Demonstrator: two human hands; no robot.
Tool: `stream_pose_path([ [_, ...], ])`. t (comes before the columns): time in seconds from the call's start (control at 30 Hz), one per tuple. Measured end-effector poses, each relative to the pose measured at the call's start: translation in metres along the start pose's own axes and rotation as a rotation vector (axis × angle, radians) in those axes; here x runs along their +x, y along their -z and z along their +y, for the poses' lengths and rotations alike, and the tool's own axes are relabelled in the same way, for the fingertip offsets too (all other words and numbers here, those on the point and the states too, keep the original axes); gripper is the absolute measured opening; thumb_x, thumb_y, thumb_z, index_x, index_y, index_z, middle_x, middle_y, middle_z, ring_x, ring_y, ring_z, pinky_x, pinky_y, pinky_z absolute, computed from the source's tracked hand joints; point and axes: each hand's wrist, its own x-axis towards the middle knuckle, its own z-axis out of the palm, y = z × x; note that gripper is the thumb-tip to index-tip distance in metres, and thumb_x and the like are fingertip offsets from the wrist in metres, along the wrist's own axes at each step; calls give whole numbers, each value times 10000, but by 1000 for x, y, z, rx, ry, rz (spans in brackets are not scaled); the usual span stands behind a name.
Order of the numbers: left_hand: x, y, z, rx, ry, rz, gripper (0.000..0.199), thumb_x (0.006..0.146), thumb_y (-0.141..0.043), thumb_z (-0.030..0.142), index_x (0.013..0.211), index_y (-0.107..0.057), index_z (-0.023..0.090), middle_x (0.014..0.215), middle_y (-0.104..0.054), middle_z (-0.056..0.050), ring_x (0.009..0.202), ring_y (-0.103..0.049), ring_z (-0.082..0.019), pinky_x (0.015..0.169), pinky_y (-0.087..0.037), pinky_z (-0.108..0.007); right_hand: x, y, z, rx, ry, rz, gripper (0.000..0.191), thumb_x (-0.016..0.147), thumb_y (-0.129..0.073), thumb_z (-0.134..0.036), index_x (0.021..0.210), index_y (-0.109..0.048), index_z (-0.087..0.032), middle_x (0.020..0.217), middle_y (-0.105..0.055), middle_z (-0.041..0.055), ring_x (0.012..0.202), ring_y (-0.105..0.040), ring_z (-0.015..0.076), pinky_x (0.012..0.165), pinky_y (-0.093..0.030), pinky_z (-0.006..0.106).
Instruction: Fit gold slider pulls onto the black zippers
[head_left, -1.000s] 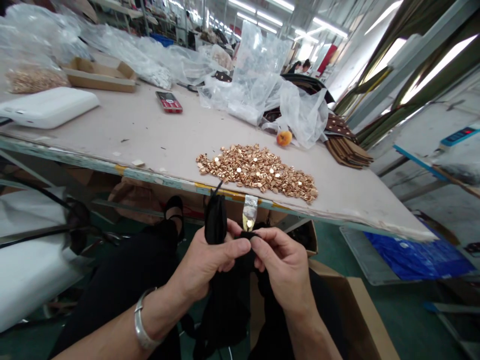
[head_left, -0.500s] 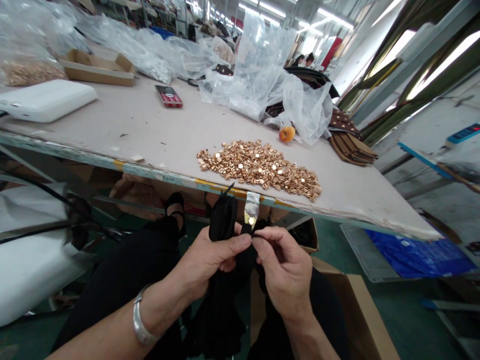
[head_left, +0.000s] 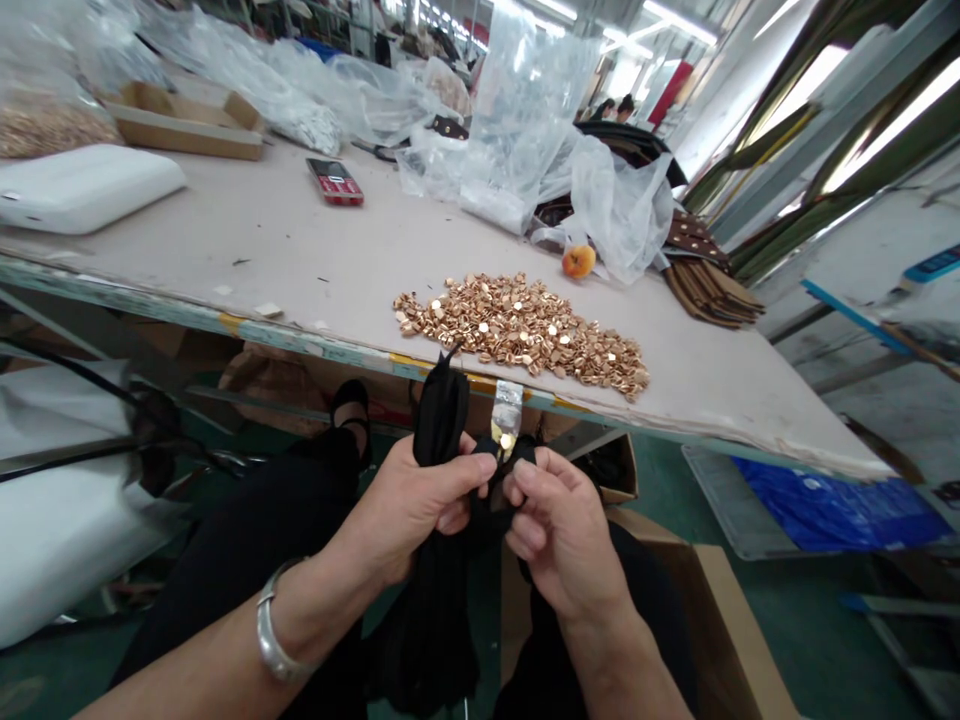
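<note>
A bundle of black strips (head_left: 441, 410) is gripped in my left hand (head_left: 409, 505), which wears a silver bangle on the wrist. My right hand (head_left: 562, 530) pinches part of the black material beside my left fingertips. Just above both sets of fingertips, a small gold piece (head_left: 506, 440) sits at the lower end of a metal tab (head_left: 507, 405) fixed at the table edge. The black material meets this piece; the exact contact is hidden by the fingers. Behind, a pile of gold metal pieces (head_left: 525, 325) lies on the table (head_left: 300, 270).
On the table are a red phone (head_left: 334, 182), an orange-yellow fruit (head_left: 578, 262), clear plastic bags (head_left: 517, 130), a cardboard tray (head_left: 184, 128) and a white case (head_left: 90, 188). An open carton (head_left: 731, 630) stands below my right arm.
My hands have moved slightly apart, and the black material now spreads to both sides of the gold piece. The bundle in my left hand has risen a little. The camera view has shifted slightly.
</note>
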Motion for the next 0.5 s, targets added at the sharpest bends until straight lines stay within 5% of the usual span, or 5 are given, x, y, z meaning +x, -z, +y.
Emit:
stream_pose_path([
  [0.5,7,-4,6,72,16,57,273,570,-772,268,615,-526,159,479,-486,62,343,-312,-11,340,-244,-150,8,-4,-4,44,-103,60,413,624,-833,-275,628,-429,-187,518,-524,-80,305,-269,1,282,-306,104],
])
